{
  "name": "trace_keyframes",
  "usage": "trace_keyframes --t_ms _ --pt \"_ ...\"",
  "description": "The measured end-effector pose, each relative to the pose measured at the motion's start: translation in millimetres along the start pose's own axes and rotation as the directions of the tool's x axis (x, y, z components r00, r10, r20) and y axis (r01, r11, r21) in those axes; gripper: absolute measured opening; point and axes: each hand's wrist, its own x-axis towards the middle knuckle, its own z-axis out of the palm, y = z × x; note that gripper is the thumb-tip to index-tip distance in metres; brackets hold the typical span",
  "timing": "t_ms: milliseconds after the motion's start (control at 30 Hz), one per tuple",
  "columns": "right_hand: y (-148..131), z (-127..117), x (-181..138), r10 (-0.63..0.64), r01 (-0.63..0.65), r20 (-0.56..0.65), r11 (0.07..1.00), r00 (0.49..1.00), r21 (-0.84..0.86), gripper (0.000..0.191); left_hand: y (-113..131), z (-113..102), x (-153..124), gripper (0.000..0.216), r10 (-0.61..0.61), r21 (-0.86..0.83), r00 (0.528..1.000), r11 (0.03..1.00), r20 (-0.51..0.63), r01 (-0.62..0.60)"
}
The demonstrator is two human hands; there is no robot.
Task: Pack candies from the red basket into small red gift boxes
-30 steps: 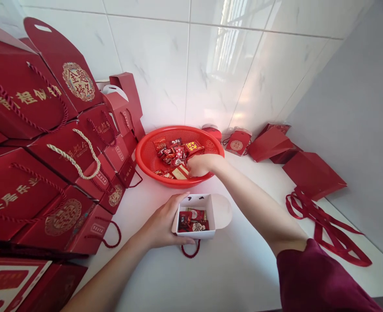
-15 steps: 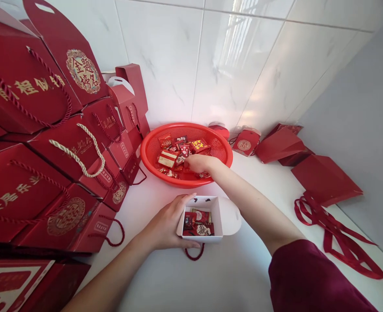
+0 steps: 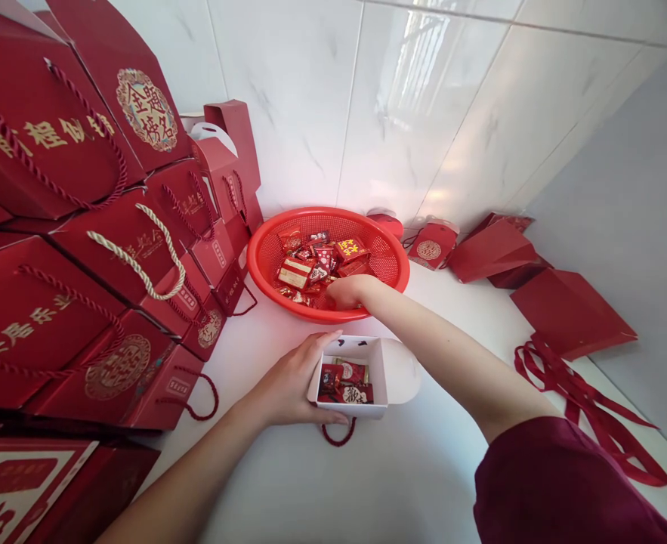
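Note:
A small open gift box [image 3: 349, 352], white inside, stands on the white counter with several red wrapped candies [image 3: 345, 382] in it and a red cord loop under its front. My left hand [image 3: 291, 380] is wrapped round the box's left side, holding it. Behind it sits a round red mesh basket [image 3: 388, 255] with several wrapped candies [image 3: 316, 260]. My right hand [image 3: 349, 291] reaches down into the basket's near side, fingers curled among the candies; what they hold is hidden.
A tall pile of red gift boxes with rope handles [image 3: 84, 249] fills the left. More small red boxes [image 3: 432, 244] and flat red bags [image 3: 571, 313] lie at the right, with loose red ribbons [image 3: 585, 397]. White tiled wall behind.
My right hand has moved a little left and nearer within the basket and the candies have shifted. My left hand stays on the box.

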Motion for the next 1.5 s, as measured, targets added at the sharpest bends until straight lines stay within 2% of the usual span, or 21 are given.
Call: trace_keyframes --t_ms 200,300,400,433,467,533,567,600,633,700,800,900,967,1133,1200,1333,1400,1500 --pt "0 0 -8 0.040 -0.030 -0.138 0.997 0.990 0.078 0.028 -2 1 -1 0.117 -0.018 -0.023 1.000 1.000 -0.004 0.018" --pt "1 -2 -20 0.023 0.011 -0.218 0.988 0.976 0.154 0.021 -1 1 -1 0.117 -0.021 -0.019 1.000 1.000 -0.010 0.021" --pt "0 1 -39 0.023 0.068 -0.376 0.972 0.926 0.226 0.028 1 0 -1 0.116 -0.007 0.003 1.000 1.000 -0.013 0.007" --pt "-2 4 -47 0.042 0.086 -0.464 0.964 0.885 0.252 0.031 1 0 -1 0.116 -0.002 0.013 1.000 1.000 -0.014 0.003" --pt "-6 10 -55 0.063 0.135 -0.572 0.945 0.818 0.298 0.033 1 1 -1 0.116 0.002 0.021 1.000 1.000 -0.016 -0.002" --pt "-16 24 -72 0.128 0.361 -0.778 0.832 0.615 0.422 0.031 0 1 -1 0.115 0.006 0.028 1.000 1.000 -0.019 -0.005" --pt "-22 33 -80 0.184 0.517 -0.841 0.716 0.509 0.469 0.029 0 2 -1 0.115 0.005 0.025 1.000 1.000 -0.020 -0.004" --pt "-28 42 -88 0.253 0.652 -0.865 0.575 0.433 0.494 0.027 -1 2 -1 0.114 0.002 0.021 1.000 1.000 -0.021 -0.002" --pt "-34 52 -95 0.316 0.743 -0.861 0.439 0.399 0.505 0.025 -2 2 -1 0.114 0.000 0.015 1.000 1.000 -0.023 0.000" --pt "-43 69 -107 0.387 0.810 -0.817 0.238 0.428 0.537 0.023 -2 3 -1 0.114 -0.003 -0.003 1.000 1.000 -0.026 0.003" --pt "-49 88 -117 0.416 0.812 -0.757 0.069 0.504 0.579 0.021 -2 3 0 0.112 0.005 -0.023 0.999 1.000 -0.034 -0.005" --pt "-50 98 -118 0.455 0.809 -0.715 -0.017 0.530 0.588 0.027 -2 4 1 0.112 0.017 -0.003 0.999 1.000 -0.041 -0.017" --pt "-50 100 -115 0.471 0.796 -0.692 -0.036 0.547 0.605 0.033 -3 5 2 0.112 0.022 0.004 0.999 1.000 -0.046 -0.022" --pt "-52 104 -103 0.374 0.766 -0.696 -0.064 0.613 0.640 0.033 -5 6 2 0.109 0.003 -0.049 0.999 0.999 -0.049 -0.005" --pt "-53 106 -101 0.301 0.742 -0.686 -0.136 0.662 0.656 0.028 -6 7 2 0.110 -0.003 -0.052 0.999 0.999 -0.050 0.001" --pt "-53 109 -101 0.147 0.650 -0.644 -0.337 0.751 0.681 0.025 -8 8 2 0.113 -0.006 -0.063 0.999 0.998 -0.048 0.003" --pt "-51 108 -101 0.130 0.616 -0.626 -0.411 0.769 0.672 0.020 -8 8 3 0.111 -0.011 -0.071 0.999 0.997 -0.038 0.008" --pt "-48 107 -99 0.191 0.593 -0.595 -0.528 0.781 0.608 0.017 -6 7 3 0.113 -0.034 -0.087 0.999 0.996 -0.027 0.032"
